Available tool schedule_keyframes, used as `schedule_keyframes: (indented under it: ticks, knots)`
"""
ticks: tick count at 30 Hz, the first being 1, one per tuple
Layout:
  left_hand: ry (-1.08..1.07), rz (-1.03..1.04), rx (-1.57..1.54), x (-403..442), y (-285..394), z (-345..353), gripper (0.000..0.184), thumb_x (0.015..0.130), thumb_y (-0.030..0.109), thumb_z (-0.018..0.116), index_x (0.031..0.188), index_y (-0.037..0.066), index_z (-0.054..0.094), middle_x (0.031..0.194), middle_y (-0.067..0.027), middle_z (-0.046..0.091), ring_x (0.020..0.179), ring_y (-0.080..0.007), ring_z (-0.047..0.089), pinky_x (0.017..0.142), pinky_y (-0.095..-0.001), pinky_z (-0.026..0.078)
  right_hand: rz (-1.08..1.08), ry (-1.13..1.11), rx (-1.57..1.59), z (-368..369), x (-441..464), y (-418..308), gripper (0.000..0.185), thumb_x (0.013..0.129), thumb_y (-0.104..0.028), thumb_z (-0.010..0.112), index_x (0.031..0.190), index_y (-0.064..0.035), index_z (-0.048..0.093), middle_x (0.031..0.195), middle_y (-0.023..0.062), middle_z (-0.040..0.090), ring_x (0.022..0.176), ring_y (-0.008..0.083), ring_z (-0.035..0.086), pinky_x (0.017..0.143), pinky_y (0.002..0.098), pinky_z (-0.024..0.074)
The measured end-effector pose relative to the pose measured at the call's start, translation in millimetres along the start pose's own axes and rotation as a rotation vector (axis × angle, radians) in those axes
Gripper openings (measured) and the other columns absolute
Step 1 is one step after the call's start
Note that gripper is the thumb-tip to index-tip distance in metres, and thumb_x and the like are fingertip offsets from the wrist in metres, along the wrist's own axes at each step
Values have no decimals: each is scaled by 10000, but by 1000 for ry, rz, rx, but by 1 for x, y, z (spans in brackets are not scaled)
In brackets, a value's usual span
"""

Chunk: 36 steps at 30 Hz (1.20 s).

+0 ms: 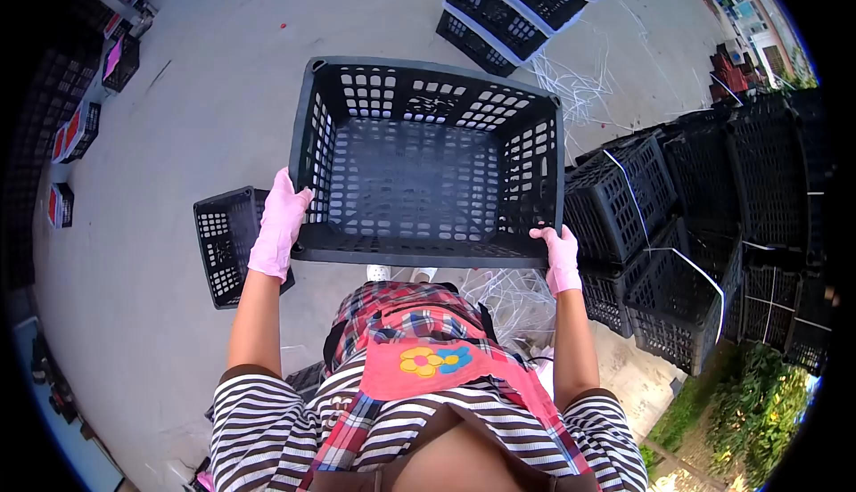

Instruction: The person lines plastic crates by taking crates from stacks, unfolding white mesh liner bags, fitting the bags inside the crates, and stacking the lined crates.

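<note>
A black plastic crate (415,171) with lattice walls is held up in front of me, its open top facing me and nothing inside. My left hand (283,218), in a pink glove, grips its left side near the lower corner. On the right side, my right hand (559,256), also gloved in pink, has its fingers hooked over the rim at the lower corner. Below and left of the held crate, another black crate (223,238) stands on the floor, partly behind my left hand and forearm.
Black crates with white liners (508,24) are stacked ahead. To my right rise piles of black crates (620,193) bound with white straps. Loose white strapping (571,82) lies on the concrete floor (205,91). Labelled boxes (78,131) stand along the far left.
</note>
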<state>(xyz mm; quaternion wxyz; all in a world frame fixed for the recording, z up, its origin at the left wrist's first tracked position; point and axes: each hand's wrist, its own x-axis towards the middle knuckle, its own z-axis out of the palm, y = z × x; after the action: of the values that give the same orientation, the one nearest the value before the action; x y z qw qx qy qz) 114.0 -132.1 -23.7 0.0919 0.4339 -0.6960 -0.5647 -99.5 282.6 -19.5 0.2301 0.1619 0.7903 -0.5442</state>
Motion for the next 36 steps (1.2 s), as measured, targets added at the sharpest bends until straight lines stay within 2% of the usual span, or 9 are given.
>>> schedule_keyframes:
  ticks: [5, 7, 9, 11, 13, 15, 18, 21, 36]
  knots:
    - [8, -86, 177, 0, 20, 2, 570, 823, 33, 564, 1347, -13, 345, 1144, -162, 570, 965, -205, 567, 850, -317, 449, -83, -49, -51, 3, -3, -9, 198, 772, -44, 551, 961, -21, 606, 814, 17, 646, 815, 108, 543, 790, 242, 380]
    - [-26, -62, 115, -16, 40, -11, 802, 813, 197, 666, 1449, 28, 206, 1384, -229, 412, 1280, -283, 416, 1049, -348, 319, -32, -82, -18, 0, 1, -6, 208, 767, -53, 563, 968, -27, 610, 820, 14, 644, 865, 129, 556, 812, 251, 384]
    - [-36, -234, 148, -36, 61, -31, 844, 811, 277, 680, 1453, 32, 191, 1410, -238, 371, 1330, -303, 348, 1081, -356, 280, -23, -73, -94, 0, -8, -11, 218, 755, -62, 586, 969, -42, 618, 910, 39, 640, 884, 153, 560, 816, 275, 406]
    - [-59, -71, -23, -31, 5, -29, 814, 812, 369, 666, 1420, 14, 259, 1362, -256, 423, 1291, -336, 400, 1053, -367, 322, 22, -79, -73, 8, -24, -19, 254, 729, -44, 609, 982, -36, 617, 926, 64, 618, 886, 171, 568, 750, 287, 459]
    - [-123, -202, 168, -66, 45, -34, 684, 847, 361, 611, 1366, 14, 331, 1296, -286, 465, 1223, -374, 457, 1009, -390, 365, 5, -59, -107, 10, -30, -19, 263, 735, -50, 631, 997, -42, 614, 951, 60, 610, 861, 197, 589, 751, 304, 491]
    - [235, 32, 210, -67, 8, -2, 481, 883, 261, 546, 1273, 19, 404, 1057, -276, 591, 998, -399, 580, 854, -439, 451, 16, -108, -47, 6, -23, -13, 269, 759, -39, 641, 1024, -70, 607, 968, 51, 610, 869, 203, 599, 711, 332, 525]
    - [215, 19, 267, -60, 12, 2, 168, 835, 105, 523, 949, 4, 453, 833, -203, 625, 758, -388, 625, 675, -461, 482, 18, -113, -175, -5, -3, -6, 276, 786, -14, 632, 1047, -99, 598, 978, 45, 615, 877, 215, 612, 660, 369, 551]
    - [269, 94, 231, -51, -9, 15, 137, 884, 128, 496, 932, 39, 404, 681, -181, 603, 661, -385, 604, 598, -472, 457, 56, -124, -217, -13, 8, -1, 316, 826, -80, 606, 1133, -144, 565, 940, 81, 640, 812, 237, 641, 580, 410, 544]
    - [151, -33, 255, -32, 13, -16, 177, 899, 175, 495, 999, 33, 463, 775, -205, 587, 740, -399, 586, 668, -468, 452, 43, -188, -205, -4, 22, -13, 286, 849, -84, 563, 1132, -106, 596, 981, 108, 653, 846, 242, 647, 562, 456, 546]
